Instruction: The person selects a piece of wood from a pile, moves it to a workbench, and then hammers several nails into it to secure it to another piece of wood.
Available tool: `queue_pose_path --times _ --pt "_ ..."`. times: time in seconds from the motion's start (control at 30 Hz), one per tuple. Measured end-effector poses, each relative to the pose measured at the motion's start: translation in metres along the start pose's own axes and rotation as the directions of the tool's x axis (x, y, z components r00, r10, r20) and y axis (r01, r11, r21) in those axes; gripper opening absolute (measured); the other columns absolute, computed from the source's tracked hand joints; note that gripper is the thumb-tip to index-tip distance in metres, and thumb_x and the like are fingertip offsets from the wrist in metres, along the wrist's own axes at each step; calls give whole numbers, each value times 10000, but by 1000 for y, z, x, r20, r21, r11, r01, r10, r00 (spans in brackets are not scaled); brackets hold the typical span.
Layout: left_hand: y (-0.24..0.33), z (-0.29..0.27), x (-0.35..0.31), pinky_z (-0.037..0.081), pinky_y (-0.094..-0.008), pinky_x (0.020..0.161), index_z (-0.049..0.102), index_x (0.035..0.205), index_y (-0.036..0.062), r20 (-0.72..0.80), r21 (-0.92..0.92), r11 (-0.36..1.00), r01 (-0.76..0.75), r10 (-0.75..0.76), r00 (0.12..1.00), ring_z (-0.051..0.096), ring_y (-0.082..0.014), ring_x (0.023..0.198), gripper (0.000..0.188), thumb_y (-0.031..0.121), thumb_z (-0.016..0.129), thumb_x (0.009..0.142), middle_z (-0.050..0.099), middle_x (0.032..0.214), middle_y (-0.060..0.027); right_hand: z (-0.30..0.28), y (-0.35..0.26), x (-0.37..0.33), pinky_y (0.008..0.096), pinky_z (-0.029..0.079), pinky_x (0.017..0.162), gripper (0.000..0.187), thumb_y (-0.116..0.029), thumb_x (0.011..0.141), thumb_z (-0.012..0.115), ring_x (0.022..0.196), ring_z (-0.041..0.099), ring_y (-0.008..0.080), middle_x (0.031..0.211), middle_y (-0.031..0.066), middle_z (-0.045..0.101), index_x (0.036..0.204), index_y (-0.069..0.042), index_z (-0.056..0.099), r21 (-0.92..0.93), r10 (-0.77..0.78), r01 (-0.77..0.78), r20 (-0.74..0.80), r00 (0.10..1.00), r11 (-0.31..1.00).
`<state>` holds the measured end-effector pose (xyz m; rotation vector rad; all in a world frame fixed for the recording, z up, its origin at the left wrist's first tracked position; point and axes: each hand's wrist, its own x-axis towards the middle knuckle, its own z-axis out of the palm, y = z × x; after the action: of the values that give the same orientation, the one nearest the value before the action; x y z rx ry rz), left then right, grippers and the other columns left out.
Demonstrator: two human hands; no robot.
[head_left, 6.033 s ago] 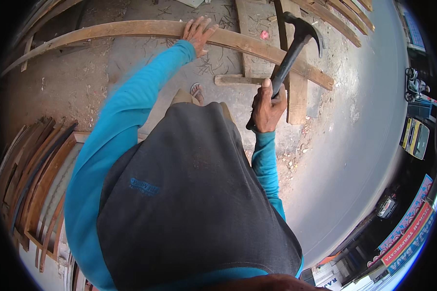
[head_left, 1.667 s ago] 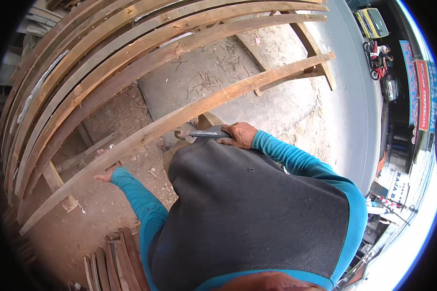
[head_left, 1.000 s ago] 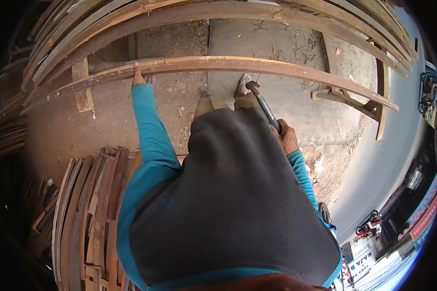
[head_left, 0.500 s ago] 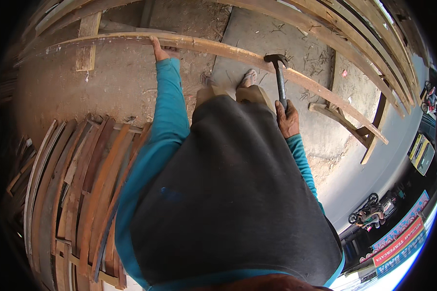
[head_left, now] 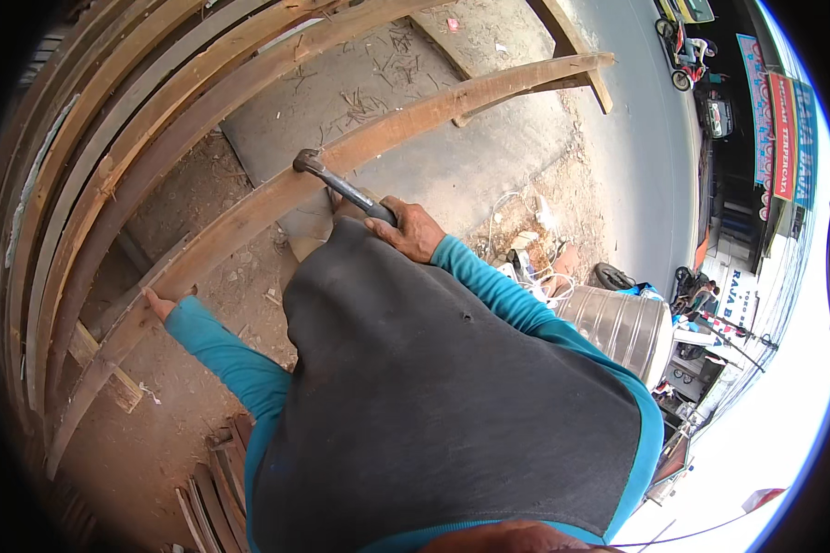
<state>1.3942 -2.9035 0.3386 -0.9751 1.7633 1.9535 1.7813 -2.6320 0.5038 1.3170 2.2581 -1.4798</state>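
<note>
A long wooden plank (head_left: 406, 118) runs across in front of me, from the lower left to the upper right. At its near edge on the left, my left hand (head_left: 160, 304) grips it, with some fingers hidden. My right hand (head_left: 409, 230) is wrapped round the grip of a claw hammer (head_left: 341, 187). The hammer's head lies over the middle of the plank; whether it touches the wood I cannot tell.
More long planks (head_left: 124, 120) lie side by side beyond. Loose nails (head_left: 369, 106) are scattered on the grey ground sheet. Short wooden crosspieces (head_left: 124, 392) sit under the plank's ends. A stack of boards (head_left: 214, 493) is at lower left; a metal drum (head_left: 618, 327) and road (head_left: 650, 175) lie right.
My view has turned to the right, bringing the metal drum into sight. The left hand stays on the plank and the right keeps the hammer, its head still at the plank.
</note>
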Motion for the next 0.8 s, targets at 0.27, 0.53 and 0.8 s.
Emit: queue_pose_path --times 0.27,0.53,0.8 --pt "-18 11 25 534 -440 789 471 1387 118 77 -142 987 -71 83 994 638 -302 1076 784 655 651 846 606 1280 -105 14 15 30 491 495 817 480 -409 942 586 920 649 452 910 306 659 1178 9 575 -126 10 -8 18 1000 992" --pt "-18 46 16 607 -390 725 525 1192 -44 -130 -206 964 -168 143 981 699 -292 836 617 500 645 927 682 989 -169 30 -62 37 398 491 616 367 -329 944 648 631 648 324 682 195 625 1036 21 587 -27 -300 299 -81 950 954" --pt "-30 55 37 628 -427 662 487 1244 -94 -251 -311 936 -168 90 964 690 -301 808 780 392 851 754 662 1077 -189 71 -42 65 498 482 644 355 -346 981 585 756 620 497 753 279 629 1057 -3 531 -263 -390 412 134 911 872"
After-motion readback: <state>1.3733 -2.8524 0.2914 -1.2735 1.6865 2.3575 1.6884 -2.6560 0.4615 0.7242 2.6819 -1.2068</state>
